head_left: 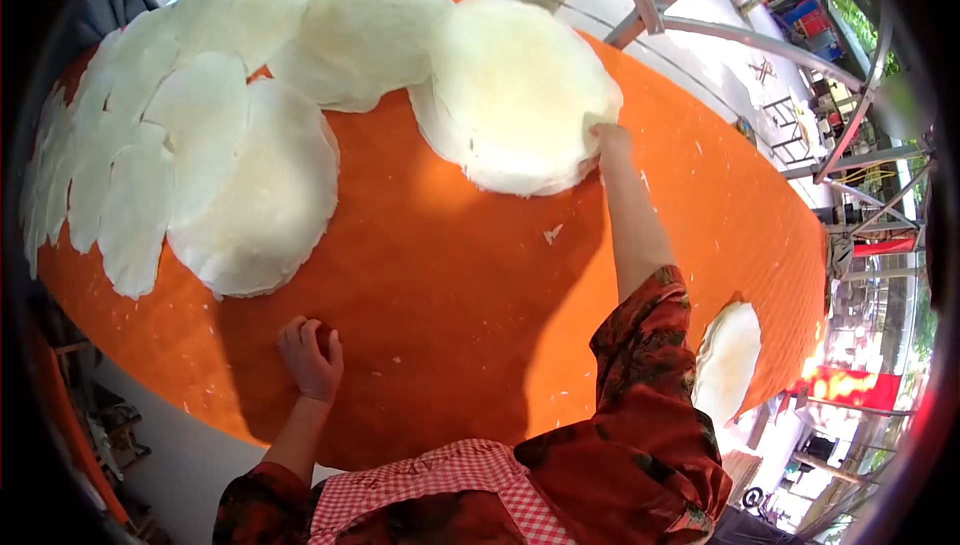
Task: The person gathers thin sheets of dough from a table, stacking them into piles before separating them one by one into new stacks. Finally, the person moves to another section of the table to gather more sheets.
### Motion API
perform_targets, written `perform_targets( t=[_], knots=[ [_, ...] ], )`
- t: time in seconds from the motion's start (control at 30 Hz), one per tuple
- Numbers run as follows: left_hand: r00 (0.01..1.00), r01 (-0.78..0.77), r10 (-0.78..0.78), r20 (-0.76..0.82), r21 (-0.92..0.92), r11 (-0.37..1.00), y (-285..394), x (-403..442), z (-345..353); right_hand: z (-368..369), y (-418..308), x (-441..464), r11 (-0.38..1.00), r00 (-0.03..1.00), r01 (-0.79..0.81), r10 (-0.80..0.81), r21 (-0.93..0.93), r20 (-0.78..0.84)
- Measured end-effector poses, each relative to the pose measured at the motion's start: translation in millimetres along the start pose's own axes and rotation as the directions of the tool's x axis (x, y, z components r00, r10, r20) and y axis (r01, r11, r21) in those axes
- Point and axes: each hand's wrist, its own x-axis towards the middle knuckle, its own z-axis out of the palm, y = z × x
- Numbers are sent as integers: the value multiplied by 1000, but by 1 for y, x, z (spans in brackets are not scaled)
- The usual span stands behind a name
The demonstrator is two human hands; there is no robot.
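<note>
My right hand (612, 140) is closed at the right edge of a thick stack of round, pale, thin sheets (520, 90) at the top of the orange table (430, 275); its fingertips pinch the sheet edge. My left hand (311, 357) rests on the orange surface at the lower left, its fingers curled and the thumb a little apart, with nothing visible in it. Above it lies another round stack (265, 195). Overlapping pale sheets (130, 185) spread over the table's left side and along its top edge.
A smaller stack of pale sheets (728, 360) lies at the table's right edge, beside my right sleeve. Small white scraps (552, 234) dot the orange surface. Metal poles (760, 40) stand beyond the table at the upper right.
</note>
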Motion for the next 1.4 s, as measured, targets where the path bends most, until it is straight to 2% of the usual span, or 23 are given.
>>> perform_targets(
  t=[0.13,0.2,0.27,0.3,0.33,0.4,0.43,0.6,0.7,0.73,0.77,0.8,0.83,0.87,0.9,0.93,0.97,1.03,1.07,1.13,1.2,1.3,1.4],
  knots=[
    [1000,-3,3,-2,78,997,2,0,-1,-7,-61,-47,996,990,-93,93,-5,105],
    [1000,-15,14,6,61,998,4,4,-4,-9,-44,-41,992,999,5,-10,127,35],
    [1000,-11,12,-16,61,998,2,1,-9,-26,-19,-54,983,988,96,-114,158,105],
    [999,-15,17,-31,57,998,0,1,-9,-39,-33,-110,941,991,50,-88,336,96],
    [999,-19,21,-42,46,999,0,0,-9,-59,-11,-140,917,989,65,-110,394,94],
    [999,0,1,-38,19,1000,-3,0,-12,-92,-15,-252,928,998,-55,58,370,2],
    [1000,10,-9,-26,4,1000,-4,-2,-13,-108,8,-294,913,992,-41,86,407,-93],
    [1000,9,-10,-16,-43,999,-14,-6,-14,-188,92,-481,943,972,-181,215,280,-97],
    [1000,19,-15,24,-175,984,-22,-7,-23,-209,91,-511,835,778,-541,542,102,-318],
    [999,19,-8,48,-233,972,-26,-7,-25,-213,95,-503,861,857,-365,163,-354,-488],
    [997,-28,50,64,-299,954,-32,-8,-28,-212,104,-488,628,853,-216,-252,-748,-457],
    [992,-74,107,73,-362,929,-40,-9,-30,-208,106,-478,206,777,-134,-586,-969,-232],
    [983,-117,165,80,-419,900,-50,-5,-34,-164,44,-467,516,829,125,-524,-848,-196],
    [977,-179,209,51,-345,921,-61,6,-42,-98,-31,-469,661,904,-33,-300,-750,-305],
    [967,-239,255,26,-265,934,-75,24,-53,-80,-2,-420,921,965,207,-248,-330,-86],
    [955,-292,297,-3,-178,939,-89,42,-61,-26,-36,-399,986,994,56,-40,-155,104],
    [943,-333,332,-26,-87,939,-108,56,-62,41,-82,-396,991,987,-104,92,85,132],
    [915,-390,398,-66,106,914,-144,81,-58,135,-87,-328,949,932,-211,122,234,342],
    [923,-381,384,3,125,916,-153,90,-62,180,-80,-285,849,895,-358,194,389,400],
    [891,-445,441,109,14,895,-169,93,-48,241,-90,-220,809,842,-327,14,489,540],
    [881,-452,455,132,-52,891,-179,90,-51,315,-128,-188,704,911,-407,262,582,319],
    [892,-448,451,23,-90,890,-173,108,-50,364,-165,-183,729,968,-223,88,648,235],
    [929,-362,368,28,-118,925,-174,108,-51,348,-147,-171,850,945,-305,217,429,243]
  ],
)
